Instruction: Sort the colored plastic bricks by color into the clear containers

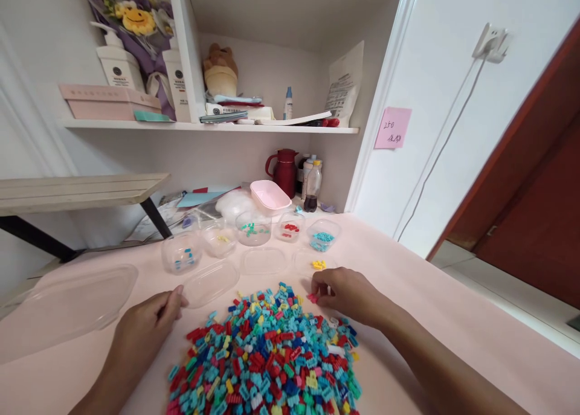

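Note:
A large heap of small plastic toy bricks [267, 354] in red, turquoise, blue, green, yellow, pink and white lies in front of me. My right hand [344, 291] is at the heap's far right edge, fingers bent and closed around pink bricks [312, 298] at the tabletop. Just beyond those fingertips, a small group of yellow bricks [319, 264] rests on a clear lid. To the left of the heap, my left hand [147, 324] is curled, thumb against the fingers, beside another clear lid [211, 283]. The inside of that hand is hidden.
Clear tubs stand behind the heap, holding blue [181, 253], pale yellow [219, 241], green [254, 229], red [290, 226] and turquoise bricks [323, 235]. A large clear lid [90, 303] lies left. Behind are a pink basin [270, 197], red jug [285, 172] and bottle [312, 188].

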